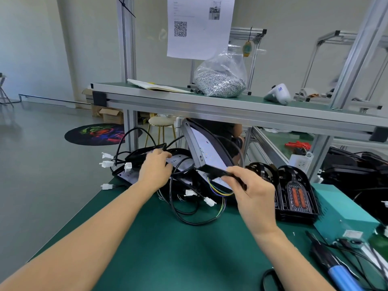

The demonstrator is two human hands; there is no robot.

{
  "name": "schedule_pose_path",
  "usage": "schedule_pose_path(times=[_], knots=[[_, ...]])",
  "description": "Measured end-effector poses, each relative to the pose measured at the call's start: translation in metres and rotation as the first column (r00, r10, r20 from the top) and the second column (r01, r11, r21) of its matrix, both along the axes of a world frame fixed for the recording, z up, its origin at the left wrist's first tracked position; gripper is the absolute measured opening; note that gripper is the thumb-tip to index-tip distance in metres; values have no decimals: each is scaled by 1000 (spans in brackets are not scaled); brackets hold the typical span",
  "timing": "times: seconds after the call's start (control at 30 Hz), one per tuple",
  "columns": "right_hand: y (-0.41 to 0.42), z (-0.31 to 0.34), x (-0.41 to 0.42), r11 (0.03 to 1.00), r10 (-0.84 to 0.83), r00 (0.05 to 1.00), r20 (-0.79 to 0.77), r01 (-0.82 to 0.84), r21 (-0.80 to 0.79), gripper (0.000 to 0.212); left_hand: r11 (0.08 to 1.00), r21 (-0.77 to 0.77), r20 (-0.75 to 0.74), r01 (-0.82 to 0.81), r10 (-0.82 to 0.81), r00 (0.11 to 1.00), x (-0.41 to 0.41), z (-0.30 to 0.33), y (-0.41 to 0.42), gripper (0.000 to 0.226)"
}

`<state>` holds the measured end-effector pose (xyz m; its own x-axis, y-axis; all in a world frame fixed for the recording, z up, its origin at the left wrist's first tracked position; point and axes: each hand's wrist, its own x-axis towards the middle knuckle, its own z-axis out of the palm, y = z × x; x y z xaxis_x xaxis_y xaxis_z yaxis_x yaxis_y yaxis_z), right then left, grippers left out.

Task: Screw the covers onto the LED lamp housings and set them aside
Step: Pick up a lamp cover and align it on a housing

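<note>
head cam: right hand [255, 198] pinches tilted black rectangular led housing [206, 150] by near edge, prob. lifting it off pile; left hand [156, 168] fingers curled in black cables [184, 208], likely untangling.

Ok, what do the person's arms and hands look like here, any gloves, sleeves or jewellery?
Both hands are bare: no gloves on the left hand or the right hand. Both forearms are uncovered up to the frame edge, so no sleeves show. No watch, rings or wristbands are visible.
</note>
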<state>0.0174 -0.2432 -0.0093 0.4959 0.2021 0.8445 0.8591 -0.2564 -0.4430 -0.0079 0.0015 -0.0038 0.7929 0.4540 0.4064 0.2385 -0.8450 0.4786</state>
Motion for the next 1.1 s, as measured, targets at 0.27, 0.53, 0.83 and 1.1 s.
schedule_pose_path(times=[0.27,0.53,0.83,1.1], knots=[[-61,-45,-55,979,152,970,191,-121,-162,17,-92,-972,232,215,-254,939,2,21,-40,63],[-85,-97,-65,913,245,956,165,-170,-371,46,-179,-970,219,163,-361,907,-28,-50,-43,65],[-86,-124,-70,861,174,975,139,-82,-501,8,20,-996,85,84,6,996,-102,-106,-82,14],[-89,-112,-92,766,237,951,-198,-309,-564,17,-270,-962,3,21,67,998,-127,-109,-110,22]])
